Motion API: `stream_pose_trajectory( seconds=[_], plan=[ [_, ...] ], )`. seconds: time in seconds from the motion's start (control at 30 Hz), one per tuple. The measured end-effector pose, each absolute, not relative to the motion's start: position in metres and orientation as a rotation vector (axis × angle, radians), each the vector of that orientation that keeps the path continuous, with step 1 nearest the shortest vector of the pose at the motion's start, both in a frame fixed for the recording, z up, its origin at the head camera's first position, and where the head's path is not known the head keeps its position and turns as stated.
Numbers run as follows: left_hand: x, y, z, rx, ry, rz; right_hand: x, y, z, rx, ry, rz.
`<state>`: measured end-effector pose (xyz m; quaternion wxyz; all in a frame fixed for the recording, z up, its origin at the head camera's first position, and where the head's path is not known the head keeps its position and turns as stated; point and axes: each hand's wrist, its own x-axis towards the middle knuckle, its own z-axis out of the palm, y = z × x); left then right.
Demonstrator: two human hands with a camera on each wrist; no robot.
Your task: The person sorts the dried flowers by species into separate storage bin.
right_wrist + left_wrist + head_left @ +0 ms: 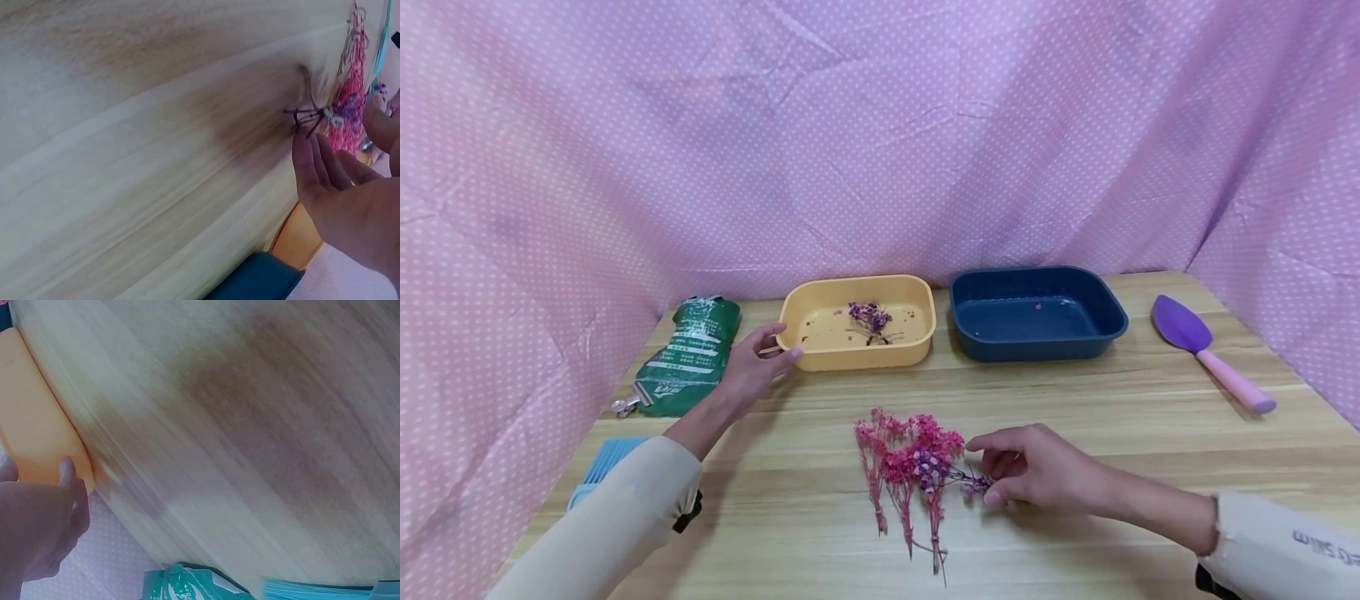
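Note:
In the head view, my left hand [751,371] touches the left end of a shallow yellow tray [865,358], its thumb at the front corner and fingers near the rim. A small purple dried-flower sprig [870,318] lies in that tray. My right hand [1048,471] is low over the table, thumb and fingers apart around the stem end of another purple dried-flower sprig [931,468]. This sprig lies across several pink dried-flower bunches [898,462]. Thin dark stems [303,115] show beside my right fingertips in the right wrist view; contact is unclear.
A dark blue tray [1037,346] with a pink speck in it stands right of the yellow one. Far right lies a purple spatula [1183,323] with a pink handle. On the left are a green clipped bag [688,358] and a blue brush [610,462]. Pink dotted cloth [880,142] hangs behind.

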<state>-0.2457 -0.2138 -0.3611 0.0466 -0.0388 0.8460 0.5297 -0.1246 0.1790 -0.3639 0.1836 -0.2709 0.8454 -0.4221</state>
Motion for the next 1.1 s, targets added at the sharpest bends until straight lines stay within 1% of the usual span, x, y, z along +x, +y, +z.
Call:
stream_pose_trajectory(
  seconds=[0.1,0.47,0.77,1.1],
  plan=[
    [-0.245,-0.213,-0.36,-0.121,2.575,1.622,-0.122,0.174,-0.365,-0.811,2.404,-1.147],
    [-0.246,-0.212,-0.36,-0.116,2.556,1.648,-0.117,0.163,-0.369,-0.846,2.398,-1.068],
    [-0.246,-0.213,-0.36,-0.121,2.568,1.641,-0.122,0.171,-0.358,-0.667,2.26,-1.325],
    [-0.247,-0.212,-0.36,-0.12,2.553,1.65,-0.127,0.17,-0.348,-0.507,2.183,-1.476]
  ],
)
